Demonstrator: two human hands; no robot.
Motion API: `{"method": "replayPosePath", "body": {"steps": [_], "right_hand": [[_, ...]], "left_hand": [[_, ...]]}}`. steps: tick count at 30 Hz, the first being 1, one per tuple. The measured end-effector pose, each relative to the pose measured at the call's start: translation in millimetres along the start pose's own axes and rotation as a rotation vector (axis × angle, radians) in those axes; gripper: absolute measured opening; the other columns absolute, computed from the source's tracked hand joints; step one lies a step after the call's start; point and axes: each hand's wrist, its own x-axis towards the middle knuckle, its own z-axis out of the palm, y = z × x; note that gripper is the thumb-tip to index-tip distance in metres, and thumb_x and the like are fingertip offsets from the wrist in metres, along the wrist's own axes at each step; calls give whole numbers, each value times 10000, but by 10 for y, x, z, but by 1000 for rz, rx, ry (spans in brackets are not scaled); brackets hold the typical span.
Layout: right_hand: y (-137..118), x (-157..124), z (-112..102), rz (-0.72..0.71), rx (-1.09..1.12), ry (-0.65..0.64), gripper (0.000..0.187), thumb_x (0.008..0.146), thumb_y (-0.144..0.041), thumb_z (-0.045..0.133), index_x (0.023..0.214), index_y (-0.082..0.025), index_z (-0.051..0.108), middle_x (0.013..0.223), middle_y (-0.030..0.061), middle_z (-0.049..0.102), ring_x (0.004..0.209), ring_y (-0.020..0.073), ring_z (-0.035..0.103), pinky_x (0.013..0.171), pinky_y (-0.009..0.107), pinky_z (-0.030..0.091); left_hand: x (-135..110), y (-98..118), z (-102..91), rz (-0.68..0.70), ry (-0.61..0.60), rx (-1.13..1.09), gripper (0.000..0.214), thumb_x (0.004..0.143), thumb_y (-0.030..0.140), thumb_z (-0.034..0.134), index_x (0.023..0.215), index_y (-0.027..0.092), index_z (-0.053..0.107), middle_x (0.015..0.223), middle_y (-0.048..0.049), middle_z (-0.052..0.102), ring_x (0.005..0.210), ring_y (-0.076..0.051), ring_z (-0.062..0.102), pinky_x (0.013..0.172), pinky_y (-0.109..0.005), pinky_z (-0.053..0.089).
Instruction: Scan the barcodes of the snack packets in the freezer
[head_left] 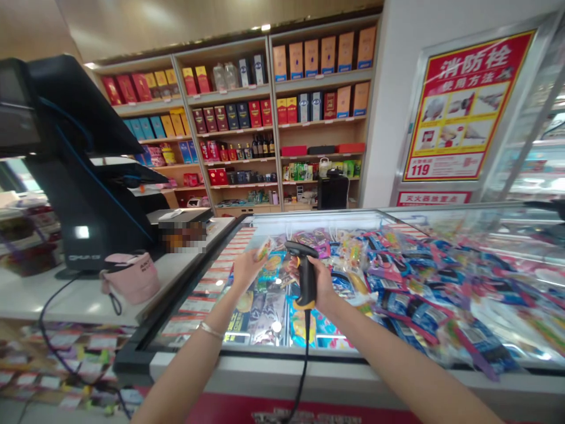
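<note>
My right hand is wrapped round the grip of a black and yellow barcode scanner, whose cable runs down over the front edge of the freezer. Left of it, my left hand pinches a small, clear-wrapped snack packet; its contents are too small to make out. The scanner's head points left, towards the packet, with a gap between them. Both hands are above the glass-topped chest freezer, which is full of colourful packets.
On the left counter stand a black checkout terminal and a pink bucket-shaped bag. A black cable hangs at the counter's front. Behind the freezer, shelves hold boxed goods. A red fire-hydrant sign hangs at right.
</note>
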Motion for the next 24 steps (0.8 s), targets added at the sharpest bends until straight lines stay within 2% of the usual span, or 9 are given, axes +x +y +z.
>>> {"method": "replayPosePath", "body": {"steps": [3,6,13,19,24], "right_hand": [[21,9,-17,53,38,40,280,818,-266,447,799,-115,681,645,76,692,569,163,655,575,245,532],[30,8,-13,90,62,76,281,804,-268,444,788,-107,674,613,76,678,533,154,635,524,226,509],[64,30,-3,99,52,156,283,808,-284,424,727,-135,650,552,50,624,491,144,591,480,223,483],[105,81,-65,80,-8,138,233,755,-319,471,696,-161,632,586,52,617,507,154,587,497,246,493],[106,68,-61,75,28,142,222,758,-300,478,701,-153,635,568,43,614,482,136,565,499,234,488]], "left_hand": [[-86,142,9,17,-57,83,326,831,439,490,1007,211,642,734,-51,672,747,-215,639,619,-254,359],[-131,216,31,65,-120,118,341,850,432,471,1063,211,621,767,-62,688,779,-229,656,653,-260,396],[-137,200,70,130,-164,43,446,863,392,464,1270,234,556,754,-62,699,748,-240,664,672,-270,430],[-128,166,111,173,-152,31,462,826,374,512,1258,224,575,687,-63,671,742,-254,660,642,-266,420],[-128,153,154,169,-167,23,440,829,403,507,1224,227,589,705,-73,672,738,-263,657,623,-276,411]]}}
